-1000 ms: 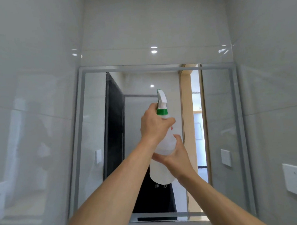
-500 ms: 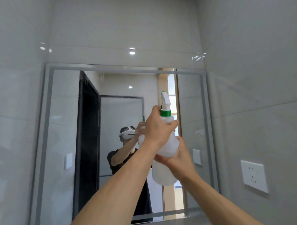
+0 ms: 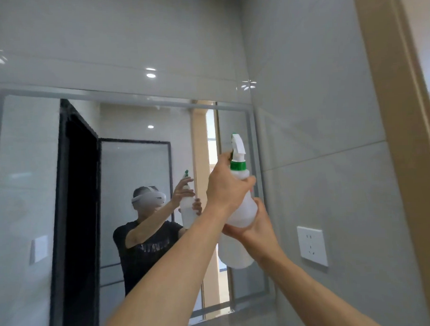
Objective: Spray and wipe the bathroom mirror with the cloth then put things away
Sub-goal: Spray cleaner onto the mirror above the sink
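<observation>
A white spray bottle with a green collar and a white trigger head is held up in front of the right side of the wall mirror. My left hand wraps the bottle's neck, with a finger at the trigger. My right hand cups the bottle's body from behind and below. The nozzle points at the glass. No cloth is in view. The mirror reflects a person holding the same bottle.
Grey tiled walls surround the mirror. A white power socket sits on the right wall, close to my right forearm. A tan door frame runs down the far right edge.
The view has swung right, so the mirror now lies to the left and the door frame has come into sight. Both hands keep the same hold on the bottle.
</observation>
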`<state>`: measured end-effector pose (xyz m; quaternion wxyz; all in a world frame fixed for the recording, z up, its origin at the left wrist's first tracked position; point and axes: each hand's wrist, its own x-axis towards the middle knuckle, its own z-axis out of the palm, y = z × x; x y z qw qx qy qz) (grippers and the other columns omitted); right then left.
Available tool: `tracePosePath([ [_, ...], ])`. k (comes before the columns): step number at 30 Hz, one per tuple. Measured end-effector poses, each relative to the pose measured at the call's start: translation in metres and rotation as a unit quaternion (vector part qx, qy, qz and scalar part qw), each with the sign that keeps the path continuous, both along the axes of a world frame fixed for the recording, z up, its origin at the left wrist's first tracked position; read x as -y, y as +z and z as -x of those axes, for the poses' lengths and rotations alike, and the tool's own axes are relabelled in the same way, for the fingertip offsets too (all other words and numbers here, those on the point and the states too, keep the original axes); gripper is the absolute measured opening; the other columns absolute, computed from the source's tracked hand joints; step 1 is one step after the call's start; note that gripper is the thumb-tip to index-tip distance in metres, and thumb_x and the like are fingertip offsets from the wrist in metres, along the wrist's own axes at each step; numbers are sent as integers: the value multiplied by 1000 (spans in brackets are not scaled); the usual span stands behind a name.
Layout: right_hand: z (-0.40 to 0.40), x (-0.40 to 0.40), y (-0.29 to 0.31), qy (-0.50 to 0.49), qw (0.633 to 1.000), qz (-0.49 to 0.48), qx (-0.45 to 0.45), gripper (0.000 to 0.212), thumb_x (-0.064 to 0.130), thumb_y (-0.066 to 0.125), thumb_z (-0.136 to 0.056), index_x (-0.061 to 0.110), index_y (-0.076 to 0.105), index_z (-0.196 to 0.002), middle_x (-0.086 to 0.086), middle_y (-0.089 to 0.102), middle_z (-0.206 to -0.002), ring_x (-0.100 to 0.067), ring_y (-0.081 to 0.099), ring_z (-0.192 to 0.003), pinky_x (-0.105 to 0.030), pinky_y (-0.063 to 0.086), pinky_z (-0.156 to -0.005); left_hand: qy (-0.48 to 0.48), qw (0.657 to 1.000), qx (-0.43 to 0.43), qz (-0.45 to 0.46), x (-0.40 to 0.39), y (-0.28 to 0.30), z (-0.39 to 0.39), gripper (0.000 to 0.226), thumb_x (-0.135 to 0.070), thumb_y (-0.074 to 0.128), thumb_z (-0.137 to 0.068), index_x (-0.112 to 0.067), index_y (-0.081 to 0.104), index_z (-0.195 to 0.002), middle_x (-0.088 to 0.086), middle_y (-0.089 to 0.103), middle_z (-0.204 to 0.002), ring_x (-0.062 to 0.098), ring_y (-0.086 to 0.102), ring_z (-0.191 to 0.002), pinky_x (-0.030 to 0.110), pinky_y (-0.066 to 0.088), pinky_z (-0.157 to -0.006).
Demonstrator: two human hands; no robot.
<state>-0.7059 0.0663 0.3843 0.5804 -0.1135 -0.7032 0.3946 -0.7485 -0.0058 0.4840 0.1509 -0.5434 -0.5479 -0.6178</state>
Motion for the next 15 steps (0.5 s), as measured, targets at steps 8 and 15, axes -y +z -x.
tracePosePath([
  [8,-29,-16,-7,-28,1000,8,12,83,52,93,-54,46,37,-115,21,55,-107,-4,60,-95,-13,41,-65,-7,1000,4,-20,-24,-9,-24,36,-14,77,-77,-15,56,-107,5,64,-91,32,66,-86,47,56,-79],
  [15,-40,-22,-19,-35,999,18,27,85,43,94,-57,38,38,-120,14,57,-109,-9,59,-99,-25,49,-72,-5,1000,8,-23,-36,-23,-28,34,-14,77,-76,-23,55,-100,-5,60,-82,28,65,-83,41,57,-78],
])
